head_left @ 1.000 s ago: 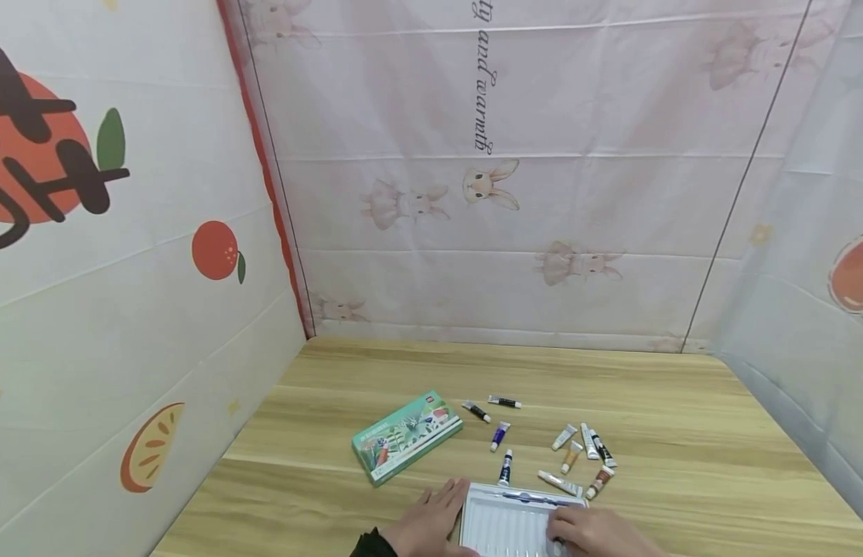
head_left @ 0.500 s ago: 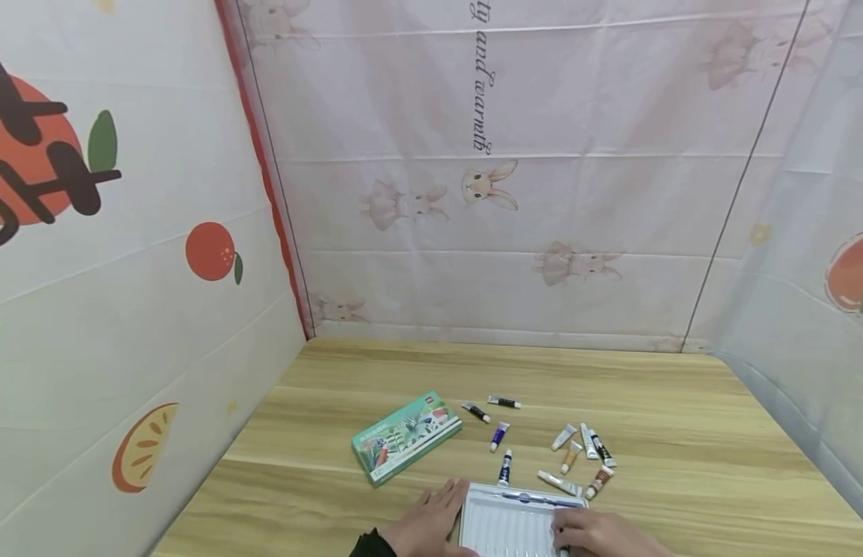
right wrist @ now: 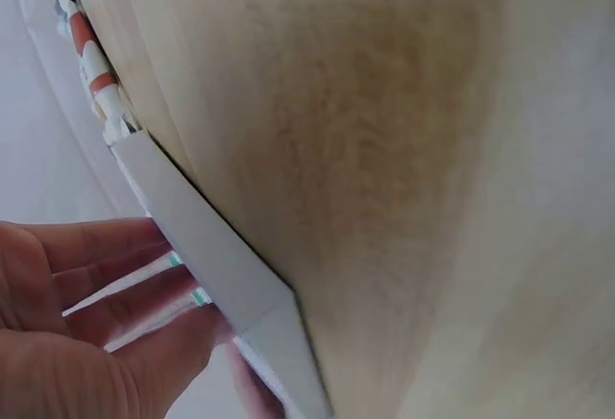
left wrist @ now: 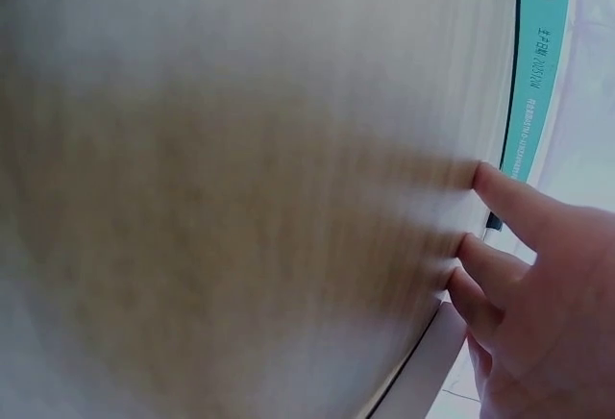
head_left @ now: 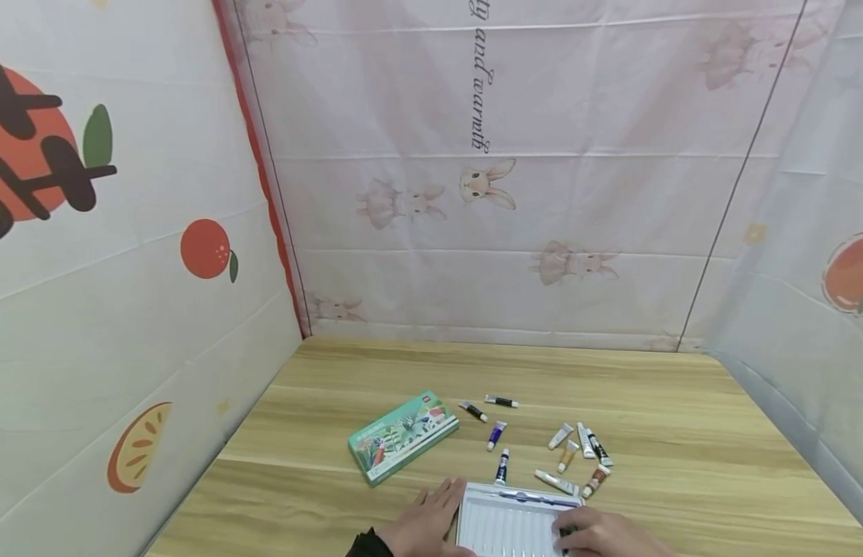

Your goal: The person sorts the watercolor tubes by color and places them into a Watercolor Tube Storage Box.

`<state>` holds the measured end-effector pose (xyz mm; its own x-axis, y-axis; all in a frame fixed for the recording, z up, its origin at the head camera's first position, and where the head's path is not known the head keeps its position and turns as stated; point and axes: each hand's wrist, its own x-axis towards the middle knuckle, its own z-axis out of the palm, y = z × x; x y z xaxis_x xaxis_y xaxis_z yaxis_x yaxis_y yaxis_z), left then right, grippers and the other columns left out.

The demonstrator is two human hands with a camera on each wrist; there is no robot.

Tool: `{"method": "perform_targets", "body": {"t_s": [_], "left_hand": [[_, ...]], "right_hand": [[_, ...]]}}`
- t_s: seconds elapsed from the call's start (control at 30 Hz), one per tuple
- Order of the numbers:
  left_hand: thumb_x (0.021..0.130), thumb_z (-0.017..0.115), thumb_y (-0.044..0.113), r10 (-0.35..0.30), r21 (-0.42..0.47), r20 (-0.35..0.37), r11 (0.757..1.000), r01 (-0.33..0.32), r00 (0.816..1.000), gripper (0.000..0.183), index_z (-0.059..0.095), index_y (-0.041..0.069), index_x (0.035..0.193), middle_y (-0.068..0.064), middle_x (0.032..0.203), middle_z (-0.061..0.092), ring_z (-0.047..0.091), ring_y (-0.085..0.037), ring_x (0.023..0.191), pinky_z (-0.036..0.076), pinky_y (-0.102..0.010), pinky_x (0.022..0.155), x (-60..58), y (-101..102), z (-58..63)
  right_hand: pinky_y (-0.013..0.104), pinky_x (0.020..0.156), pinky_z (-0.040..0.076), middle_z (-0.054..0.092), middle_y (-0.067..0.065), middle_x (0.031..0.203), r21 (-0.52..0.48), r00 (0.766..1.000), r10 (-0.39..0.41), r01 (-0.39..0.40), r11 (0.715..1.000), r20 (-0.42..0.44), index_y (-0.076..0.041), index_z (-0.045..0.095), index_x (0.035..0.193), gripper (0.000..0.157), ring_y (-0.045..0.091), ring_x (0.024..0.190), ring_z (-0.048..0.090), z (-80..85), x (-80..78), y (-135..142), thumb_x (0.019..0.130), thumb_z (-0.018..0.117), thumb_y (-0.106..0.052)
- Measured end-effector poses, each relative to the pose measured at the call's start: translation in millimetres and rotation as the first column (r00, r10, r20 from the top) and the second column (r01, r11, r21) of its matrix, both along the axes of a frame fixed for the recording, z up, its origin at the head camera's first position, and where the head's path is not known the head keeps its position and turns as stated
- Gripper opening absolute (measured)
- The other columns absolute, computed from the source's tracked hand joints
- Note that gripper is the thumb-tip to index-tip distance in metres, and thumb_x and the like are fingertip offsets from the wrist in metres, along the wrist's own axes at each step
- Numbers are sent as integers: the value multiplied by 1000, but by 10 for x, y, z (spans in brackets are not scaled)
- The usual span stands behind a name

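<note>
A white ribbed plastic tray (head_left: pixel 497 520) lies at the table's near edge, with a thin blue-handled brush (head_left: pixel 532 499) in its top slot. Fingers straight and spread, my left hand (head_left: pixel 423 522) rests on the table along the tray's left side, its fingertips down on the wood in the left wrist view. Over the tray's right end, my right hand (head_left: pixel 598 535) pinches a small paint tube (head_left: pixel 569 531); mostly its dark part shows between the fingers. From the right wrist, the tray's outer wall (right wrist: pixel 207 227) hides the fingertips.
A green paint box (head_left: pixel 404 437) lies left of centre. Several loose paint tubes are scattered beyond the tray, among them a purple one (head_left: pixel 496 435), a dark blue one (head_left: pixel 502 466), an ochre one (head_left: pixel 567 456) and a brown one (head_left: pixel 596 480). Printed cloth walls (head_left: pixel 431 232) enclose the table.
My right hand has shifted slightly to the right within the tray, and the tube in its fingers has turned a little. My left hand stays put beside the tray.
</note>
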<state>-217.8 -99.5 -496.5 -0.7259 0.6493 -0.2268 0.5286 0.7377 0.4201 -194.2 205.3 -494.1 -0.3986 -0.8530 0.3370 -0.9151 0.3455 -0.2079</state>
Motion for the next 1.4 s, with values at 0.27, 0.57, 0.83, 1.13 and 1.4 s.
{"method": "perform_targets", "body": {"t_s": [0.27,0.57,0.83,1.13,1.4], "left_hand": [[67,40,63,16,-4,19,1000,-16,1000,89,10,10,133,-4,134,15,12,-18,121,17,-44,94,1,5,23],[69,40,62,-20,-16,-48,1000,19,999,88,12,8,132,-7,134,17,13,-19,120,20,-44,93,19,-32,15],[69,39,62,-23,-15,-50,1000,23,998,88,11,8,132,-7,134,17,13,-19,120,20,-45,92,13,-29,7],[71,39,61,-46,-18,-51,999,46,998,86,12,7,132,-7,134,16,14,-20,120,22,-46,91,20,0,-24],[69,36,64,-29,-37,-59,999,27,998,88,12,9,132,-5,134,16,13,-18,120,21,-44,92,-2,-2,-36]], "right_hand": [[14,59,43,53,-4,94,34,996,-71,73,997,-52,-20,65,87,12,7,82,51,-2,26,-15,78,57,-20],[19,60,46,55,-3,87,-125,970,-232,222,967,-72,-14,64,83,16,8,76,53,128,-103,-80,67,65,-10],[27,59,46,55,4,89,117,846,-526,515,849,92,-9,60,92,26,18,76,54,245,-455,-229,66,65,-9],[26,46,42,52,-2,68,206,827,-560,557,804,-47,-10,59,77,16,15,58,51,75,-579,-367,63,67,-11],[24,46,42,52,-5,68,195,824,-559,565,802,-94,-14,61,76,15,13,58,51,51,-635,-360,63,67,-10]]}}
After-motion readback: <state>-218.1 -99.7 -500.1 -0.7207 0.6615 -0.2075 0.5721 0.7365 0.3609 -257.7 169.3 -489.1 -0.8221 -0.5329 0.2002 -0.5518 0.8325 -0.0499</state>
